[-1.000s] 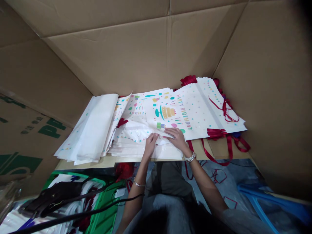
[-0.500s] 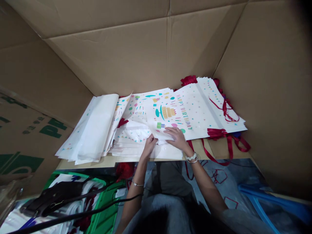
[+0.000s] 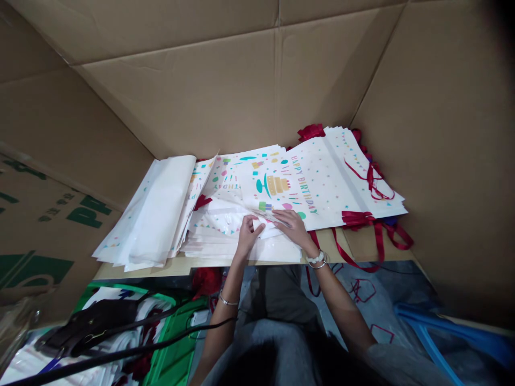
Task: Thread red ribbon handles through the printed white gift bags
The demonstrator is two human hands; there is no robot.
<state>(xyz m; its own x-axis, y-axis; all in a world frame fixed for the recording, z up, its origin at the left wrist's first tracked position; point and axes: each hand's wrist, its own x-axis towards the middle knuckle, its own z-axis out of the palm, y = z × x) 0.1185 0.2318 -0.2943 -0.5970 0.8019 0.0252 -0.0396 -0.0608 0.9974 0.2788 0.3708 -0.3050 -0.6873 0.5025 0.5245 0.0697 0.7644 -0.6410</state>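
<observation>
A flat white birthday gift bag [image 3: 277, 185], printed with a cake and "HAPPY BIRTHDAY", lies on top of other flat bags in front of me. My left hand [image 3: 249, 236] is at its near edge, fingers and thumb curled round a raised bit of the white sheet. Along the same edge my right hand [image 3: 293, 228] rests with fingers stretched out over the bag. Between the hands the edge is bent up. Just left of them is a creased white sheet with bunting print [image 3: 219, 214], and a dark red ribbon [image 3: 202, 201] shows beside it.
Folded white bags [image 3: 161, 209] are piled at the left; bags with red ribbons [image 3: 358, 219] extend right. Cardboard walls [image 3: 181, 102] enclose the tabletop. Below left, a green crate [image 3: 173, 343] holds bags and a black handbag [image 3: 92, 324]. A blue plastic frame [image 3: 426, 327] stands lower right.
My left hand has risen slightly and its thumb has moved away from the fingers. The bag's near edge between the hands is now bent up. My right hand has barely moved.
</observation>
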